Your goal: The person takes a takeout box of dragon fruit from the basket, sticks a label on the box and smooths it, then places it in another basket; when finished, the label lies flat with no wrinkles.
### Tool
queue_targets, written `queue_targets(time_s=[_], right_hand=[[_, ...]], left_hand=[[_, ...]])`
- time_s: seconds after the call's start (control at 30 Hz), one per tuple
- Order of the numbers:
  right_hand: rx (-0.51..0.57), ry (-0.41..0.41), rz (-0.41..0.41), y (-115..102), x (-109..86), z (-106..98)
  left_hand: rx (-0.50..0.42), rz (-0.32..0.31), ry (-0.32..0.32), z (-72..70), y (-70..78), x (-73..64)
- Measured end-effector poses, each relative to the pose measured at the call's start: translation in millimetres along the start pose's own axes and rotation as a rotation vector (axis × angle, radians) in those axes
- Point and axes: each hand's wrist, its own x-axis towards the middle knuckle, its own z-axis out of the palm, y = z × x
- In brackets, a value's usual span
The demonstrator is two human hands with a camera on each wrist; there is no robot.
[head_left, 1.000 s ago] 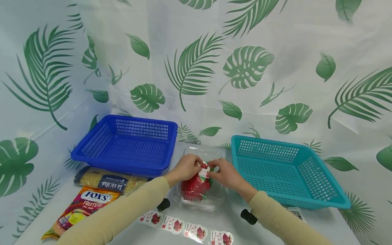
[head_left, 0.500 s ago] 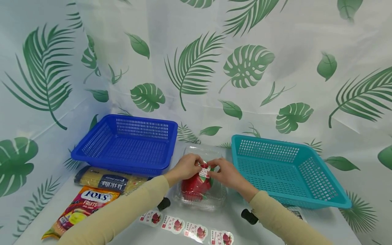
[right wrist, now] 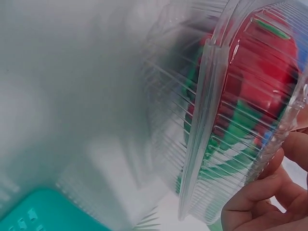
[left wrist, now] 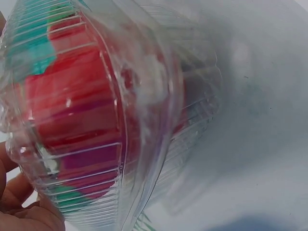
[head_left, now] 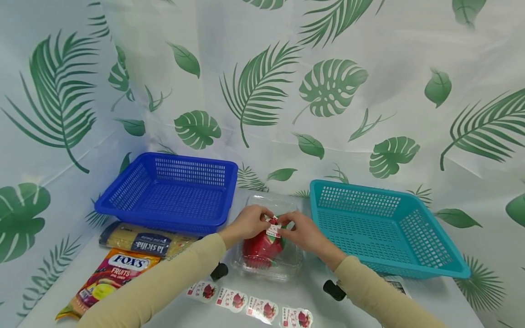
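Observation:
A clear plastic clamshell box (head_left: 268,272) lies in the middle of the table with its lid down over a red and green item (head_left: 259,249). Over its top, both hands meet at a white sticker (head_left: 273,230) printed with a red fruit. My left hand (head_left: 251,223) pinches the sticker's left side with thumb and index finger. At the opposite side, my right hand (head_left: 302,233) does the same. In the left wrist view, the left hand (left wrist: 26,209) shows at the box's top face. The right hand (right wrist: 264,199) appears beside that face in the right wrist view; the sticker is hidden there.
Several matching stickers (head_left: 232,300) lie in a row in front of the box. A blue basket (head_left: 164,218) stands back left, a teal basket (head_left: 410,269) right. Spaghetti (head_left: 143,241) and a candy bag (head_left: 110,278) lie at left. A leaf-print curtain hangs behind.
Fingertips shift slightly at the sticker's upper part, covering a little more of it. The box, the sticker row and the baskets stay in place.

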Motion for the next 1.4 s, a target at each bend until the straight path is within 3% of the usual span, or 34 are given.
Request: queue_targets(time_s=[0.37,0.83,1.4], right_hand=[[-0.012,-0.001,-0.011,-0.2,-1.1,-1.4],[0.017,-0.024,-0.014,1.7,-3.5,-3.1],[0.001,0.000,0.008,-0.1,-5.9,-1.1]], left_hand=[[-0.067,-0.050,-0.098,-10.6,2.5,-2.2],[-0.125,-0.019,-0.166,-16.0,-2.0,-1.3],[-0.040,-0.018,-0.091,-9.8,2.7,-2.9]])
